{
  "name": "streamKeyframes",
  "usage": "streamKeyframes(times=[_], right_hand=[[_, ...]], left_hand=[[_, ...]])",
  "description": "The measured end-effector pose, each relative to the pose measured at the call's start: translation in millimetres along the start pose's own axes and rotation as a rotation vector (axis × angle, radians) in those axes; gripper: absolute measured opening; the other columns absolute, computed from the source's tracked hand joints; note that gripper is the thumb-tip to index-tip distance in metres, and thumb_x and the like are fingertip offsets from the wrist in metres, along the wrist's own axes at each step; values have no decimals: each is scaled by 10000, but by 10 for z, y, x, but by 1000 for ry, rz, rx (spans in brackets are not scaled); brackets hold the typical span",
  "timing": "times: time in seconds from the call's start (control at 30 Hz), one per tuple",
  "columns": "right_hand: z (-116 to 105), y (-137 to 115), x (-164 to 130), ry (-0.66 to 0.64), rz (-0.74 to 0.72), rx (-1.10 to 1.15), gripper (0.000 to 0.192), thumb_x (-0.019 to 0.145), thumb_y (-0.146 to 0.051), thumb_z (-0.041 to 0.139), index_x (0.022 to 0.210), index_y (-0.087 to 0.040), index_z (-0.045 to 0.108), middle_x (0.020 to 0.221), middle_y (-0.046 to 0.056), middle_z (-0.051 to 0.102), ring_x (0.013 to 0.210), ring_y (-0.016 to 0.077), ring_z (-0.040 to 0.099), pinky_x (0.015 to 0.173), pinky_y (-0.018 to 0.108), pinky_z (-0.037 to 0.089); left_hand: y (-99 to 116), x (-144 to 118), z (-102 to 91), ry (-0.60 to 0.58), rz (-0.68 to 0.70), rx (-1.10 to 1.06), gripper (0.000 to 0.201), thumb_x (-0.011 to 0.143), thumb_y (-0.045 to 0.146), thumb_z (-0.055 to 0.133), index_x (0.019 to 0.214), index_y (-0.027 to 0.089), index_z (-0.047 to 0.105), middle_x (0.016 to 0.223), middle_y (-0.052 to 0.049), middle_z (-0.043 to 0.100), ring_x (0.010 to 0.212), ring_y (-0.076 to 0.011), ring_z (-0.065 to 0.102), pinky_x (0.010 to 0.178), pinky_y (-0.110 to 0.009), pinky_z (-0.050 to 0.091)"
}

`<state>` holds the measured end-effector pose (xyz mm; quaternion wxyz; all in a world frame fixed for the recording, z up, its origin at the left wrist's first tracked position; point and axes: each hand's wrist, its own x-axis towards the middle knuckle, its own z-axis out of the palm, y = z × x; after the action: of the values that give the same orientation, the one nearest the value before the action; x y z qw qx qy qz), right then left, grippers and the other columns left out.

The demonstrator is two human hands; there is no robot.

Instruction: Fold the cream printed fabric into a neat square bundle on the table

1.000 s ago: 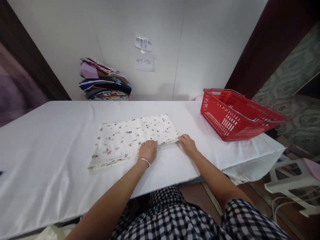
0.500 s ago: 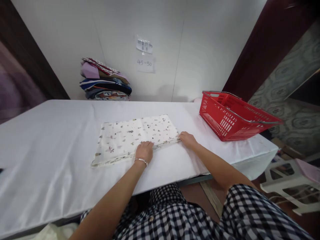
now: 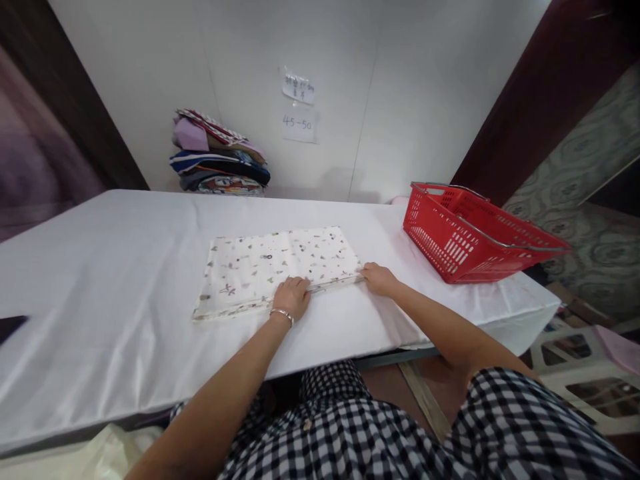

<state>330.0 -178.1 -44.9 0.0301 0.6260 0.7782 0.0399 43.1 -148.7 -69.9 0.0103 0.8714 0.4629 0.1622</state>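
Cloth (image 3: 280, 267), white with small scattered prints, lies folded flat near the front middle of the table (image 3: 100, 267), its long near edge facing the person. Head view: the left hand (image 3: 293, 297) rests palm down on that near edge, about midway along it, fingers curled over the hem; a thin bracelet (image 3: 281, 313) sits on the wrist. The right hand (image 3: 379, 278) is at the cloth's near right corner, fingertips touching the layered edge; whether it pinches the layers or only presses them, I cannot tell. Neither hand lifts anything clear of the table. Against the pictures from a second ago, both hands keep the same places on the edge, left at mid-hem and right at the corner; the cloth shows no new fold and no shift on the table. What differs is mostly the camera, tipped a little so the table and wall sit differently in frame. My reading: the hands are aligning or flattening the near edge, and the fold has not advanced in this stretch. Round about: a red basket (image 3: 470, 233) stands well to the right on the table, apart from the cloth; a stack of folded fabrics (image 3: 220, 160) sits at the far edge against the wall (image 3: 400, 80), under two paper notes (image 3: 299, 107). Checked fabric of the person's clothing fills the bottom of the frame.
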Motion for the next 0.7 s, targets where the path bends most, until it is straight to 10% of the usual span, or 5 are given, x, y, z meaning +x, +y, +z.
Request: streamKeyframes(times=[0.7], right_hand=[[224,-251,292,363,-149,384,197,865,-170,468,936,-190,651,967,54,636,905,169,520,793,292,402]], left_hand=[[178,269,13,20,-69,-83,261,873,194,381,1014,216,600,1054,-51,599,947,-198,545,779,-327,418]])
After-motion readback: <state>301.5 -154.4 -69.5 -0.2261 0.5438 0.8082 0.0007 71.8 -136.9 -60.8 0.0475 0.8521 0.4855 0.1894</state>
